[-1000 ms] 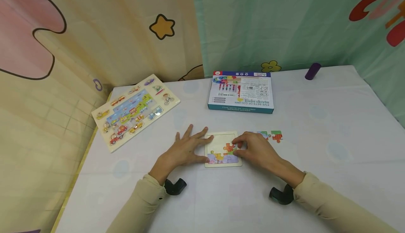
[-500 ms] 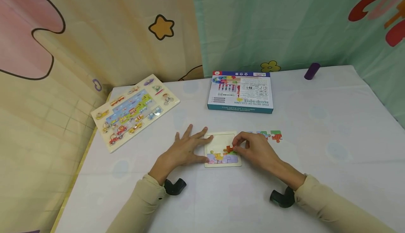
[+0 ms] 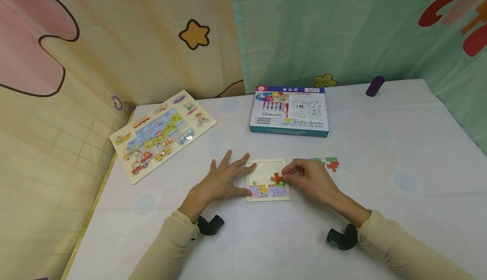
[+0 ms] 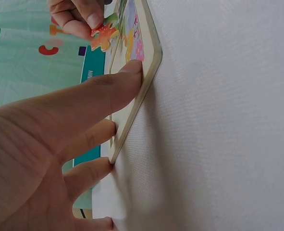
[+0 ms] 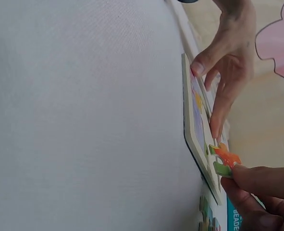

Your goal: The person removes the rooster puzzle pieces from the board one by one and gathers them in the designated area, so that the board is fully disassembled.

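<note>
A small square puzzle board (image 3: 267,160) lies on the table with its lower rows filled by lilac, pink and yellow pieces (image 3: 267,191). My left hand (image 3: 222,179) spreads over its left side, thumb and fingertips resting on the frame. Between thumb and index finger, my right hand (image 3: 310,179) pinches an orange-red and green puzzle piece (image 3: 277,178) over the board's right side. In the right wrist view that piece (image 5: 227,156) stands tilted above the board. The left wrist view shows the left thumb (image 4: 127,79) pressed on the frame's edge.
Loose puzzle pieces (image 3: 332,164) lie right of the board, partly hidden by my right hand. Behind it stands a flat bead-toy box (image 3: 289,111). A vehicle picture puzzle (image 3: 163,134) lies at the left, and a purple cylinder (image 3: 375,86) sits near the back edge.
My right hand has lifted and tilted the orange-red piece off its spot at the board's right side, shifting slightly rightward. The left hand has stayed put.
</note>
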The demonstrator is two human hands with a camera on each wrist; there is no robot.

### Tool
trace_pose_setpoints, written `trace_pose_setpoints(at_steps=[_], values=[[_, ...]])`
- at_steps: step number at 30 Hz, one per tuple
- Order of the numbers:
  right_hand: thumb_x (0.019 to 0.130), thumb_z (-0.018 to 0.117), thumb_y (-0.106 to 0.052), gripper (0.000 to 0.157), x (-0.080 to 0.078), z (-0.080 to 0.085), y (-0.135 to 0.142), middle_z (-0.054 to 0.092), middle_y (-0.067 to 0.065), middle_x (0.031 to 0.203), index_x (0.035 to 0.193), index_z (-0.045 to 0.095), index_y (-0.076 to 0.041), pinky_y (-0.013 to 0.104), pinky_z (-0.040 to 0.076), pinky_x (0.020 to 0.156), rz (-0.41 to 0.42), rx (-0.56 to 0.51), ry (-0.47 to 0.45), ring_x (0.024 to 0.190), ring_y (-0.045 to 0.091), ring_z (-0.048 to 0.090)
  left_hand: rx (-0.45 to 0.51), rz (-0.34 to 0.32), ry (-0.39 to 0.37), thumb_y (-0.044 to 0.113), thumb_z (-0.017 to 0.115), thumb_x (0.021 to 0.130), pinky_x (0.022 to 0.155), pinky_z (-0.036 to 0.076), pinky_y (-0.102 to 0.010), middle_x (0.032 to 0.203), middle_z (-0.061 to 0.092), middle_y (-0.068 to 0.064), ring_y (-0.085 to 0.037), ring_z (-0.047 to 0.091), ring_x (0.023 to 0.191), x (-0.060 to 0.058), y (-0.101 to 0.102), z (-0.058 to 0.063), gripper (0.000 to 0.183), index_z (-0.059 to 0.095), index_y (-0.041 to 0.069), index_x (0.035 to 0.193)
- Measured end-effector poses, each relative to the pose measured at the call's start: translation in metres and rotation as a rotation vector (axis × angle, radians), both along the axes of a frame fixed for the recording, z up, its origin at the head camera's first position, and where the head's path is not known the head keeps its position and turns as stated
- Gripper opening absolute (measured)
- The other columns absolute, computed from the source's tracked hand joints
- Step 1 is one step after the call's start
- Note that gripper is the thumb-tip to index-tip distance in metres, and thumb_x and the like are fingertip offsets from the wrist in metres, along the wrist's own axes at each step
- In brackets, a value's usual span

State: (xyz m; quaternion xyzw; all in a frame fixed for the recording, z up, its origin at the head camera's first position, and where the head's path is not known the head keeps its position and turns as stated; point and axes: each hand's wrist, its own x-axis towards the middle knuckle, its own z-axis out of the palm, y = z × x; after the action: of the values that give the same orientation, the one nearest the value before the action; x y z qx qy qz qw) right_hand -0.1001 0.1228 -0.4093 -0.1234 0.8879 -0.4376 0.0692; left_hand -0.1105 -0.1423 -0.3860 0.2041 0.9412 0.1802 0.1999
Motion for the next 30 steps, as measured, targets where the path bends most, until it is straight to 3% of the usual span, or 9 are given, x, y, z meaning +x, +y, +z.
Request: trace_pose_setpoints(at_steps=[5,13,16,22,30], values=[[0.084,0.077,-0.012,0.009,0.002,0.002,0.016,0.070,-0.002,0.095,0.093,0.076,-0.016,0.023,0.038,0.052,-0.043,-0.008,-0.036,0.064,0.017,0.048,0.001,-0.004,0.002,0.040,0.082,0.078,0.108,0.002,-0.074,0.161,0.025,0.004,-0.040,-0.001,0.149,0.000,0.001,0.001,0.075,0.050,0.028,0.145],[0.087,0.075,-0.016,0.011,0.003,0.002,0.053,0.070,0.000,0.086,0.097,0.076,-0.012,0.024,0.037,0.048,-0.126,0.028,-0.056,0.058,0.016,0.048,-0.004,0.009,-0.008,0.041,0.082,0.078,0.109,0.000,-0.073,0.161,0.024,0.005,-0.039,-0.002,0.149,0.001,0.001,0.001,0.076,0.049,0.028,0.145],[0.088,0.074,-0.019,0.013,0.005,0.002,0.067,0.070,0.002,0.087,0.098,0.077,-0.012,0.025,0.036,0.050,-0.158,0.052,-0.046,0.063,0.015,0.047,-0.005,0.008,-0.008,0.041,0.082,0.078,0.109,0.000,-0.072,0.161,0.024,0.005,-0.039,-0.002,0.149,0.001,0.001,0.001,0.076,0.049,0.029,0.145],[0.090,0.073,-0.026,0.020,0.010,0.003,0.096,0.071,0.009,0.109,0.103,0.077,-0.012,0.025,0.035,0.054,-0.210,0.076,-0.048,0.075,0.015,0.048,-0.004,0.003,-0.009,0.041,0.081,0.079,0.109,0.000,-0.073,0.161,0.023,0.004,-0.040,-0.002,0.149,0.001,0.002,0.001,0.075,0.049,0.028,0.145],[0.092,0.070,-0.032,0.024,0.015,0.001,0.115,0.072,0.008,0.108,0.104,0.077,-0.012,0.022,0.042,0.065,-0.229,0.111,-0.078,0.089,0.012,0.057,-0.005,-0.001,0.004,0.041,0.082,0.078,0.108,0.002,-0.074,0.161,0.024,0.004,-0.041,-0.001,0.149,0.001,0.001,0.001,0.076,0.050,0.028,0.145]])
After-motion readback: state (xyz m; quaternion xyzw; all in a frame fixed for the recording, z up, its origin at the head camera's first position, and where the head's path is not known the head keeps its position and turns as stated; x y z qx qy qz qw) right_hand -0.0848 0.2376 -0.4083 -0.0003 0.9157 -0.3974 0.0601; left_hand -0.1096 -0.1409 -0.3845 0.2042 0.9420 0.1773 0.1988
